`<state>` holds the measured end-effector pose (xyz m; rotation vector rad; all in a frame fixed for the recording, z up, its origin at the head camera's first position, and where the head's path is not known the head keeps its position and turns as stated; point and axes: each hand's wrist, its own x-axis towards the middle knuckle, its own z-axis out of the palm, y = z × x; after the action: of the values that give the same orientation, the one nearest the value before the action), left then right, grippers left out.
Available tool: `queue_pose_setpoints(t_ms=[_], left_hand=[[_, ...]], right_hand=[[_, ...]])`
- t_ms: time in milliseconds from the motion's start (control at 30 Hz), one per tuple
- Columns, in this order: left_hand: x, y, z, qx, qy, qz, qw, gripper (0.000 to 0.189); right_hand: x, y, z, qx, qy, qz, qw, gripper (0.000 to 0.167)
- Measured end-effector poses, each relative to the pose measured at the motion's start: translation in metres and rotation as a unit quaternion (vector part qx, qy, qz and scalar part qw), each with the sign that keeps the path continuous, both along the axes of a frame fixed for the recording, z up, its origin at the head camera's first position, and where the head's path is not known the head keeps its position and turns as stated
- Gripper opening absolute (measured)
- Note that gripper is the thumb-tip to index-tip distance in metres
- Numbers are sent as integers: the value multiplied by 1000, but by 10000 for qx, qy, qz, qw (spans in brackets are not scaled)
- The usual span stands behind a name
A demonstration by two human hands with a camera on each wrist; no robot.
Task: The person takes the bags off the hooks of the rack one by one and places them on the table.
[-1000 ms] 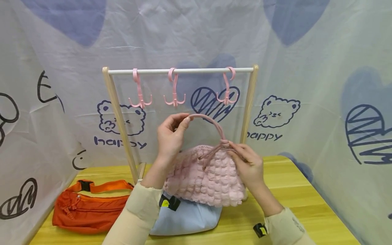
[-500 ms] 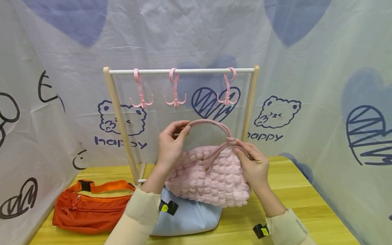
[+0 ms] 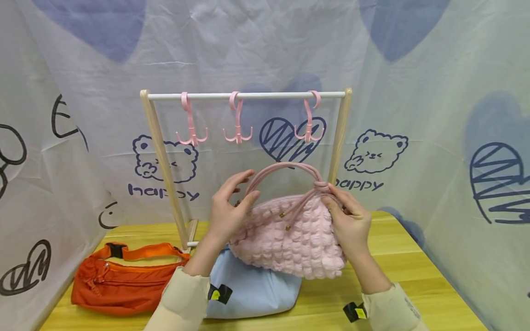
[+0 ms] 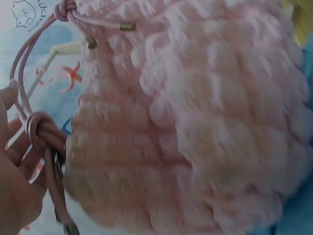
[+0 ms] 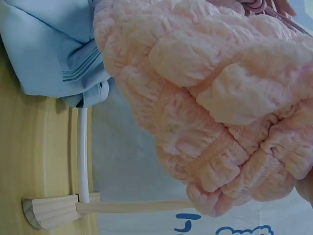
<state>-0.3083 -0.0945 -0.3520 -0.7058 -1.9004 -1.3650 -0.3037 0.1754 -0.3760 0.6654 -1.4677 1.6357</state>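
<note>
A pink puffy handbag hangs tilted above the table, its right side lower, with a thin cord handle arching over the top. My right hand pinches the knot at the handle's right end between thumb and fingers. At the other end my left hand has thumb and fingers spread apart around the handle. The left wrist view shows those fingers beside the left knot. Bubbled fabric of the handbag fills much of the right wrist view; the right hand is mostly hidden there.
Behind stands a rack with a white bar and wooden posts. Three pink hooks hang from it, the middle hook among them. On the table lie an orange waist bag and a light blue bag, partly under the handbag.
The handbag and right hand have shifted right. My left hand has loosened from the top of the handle, moved down to its left end and spread its fingers.
</note>
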Motion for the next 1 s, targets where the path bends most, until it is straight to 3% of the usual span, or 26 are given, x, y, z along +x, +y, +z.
queue_pose_setpoints(t_ms=[200, 333, 500, 700, 1000], left_hand=[[3, -19, -18, -355, 626, 19, 9974, 60], [1, -30, -34, -820, 1037, 101, 9912, 71], [-2, -39, -52, -1274, 1132, 237, 9851, 81], [-8, -39, -66, -1194, 1079, 75, 9869, 83], [-16, -31, -77, -769, 1222, 31, 9895, 66]], right_hand=[[2, 2, 2, 20, -42, -181, 9998, 31], [2, 4, 2, 24, -58, -148, 9999, 31], [2, 5, 0, -33, -92, -157, 9998, 30], [2, 6, -5, -154, -72, -95, 9998, 31], [0, 8, -10, -181, -103, -154, 9997, 32]])
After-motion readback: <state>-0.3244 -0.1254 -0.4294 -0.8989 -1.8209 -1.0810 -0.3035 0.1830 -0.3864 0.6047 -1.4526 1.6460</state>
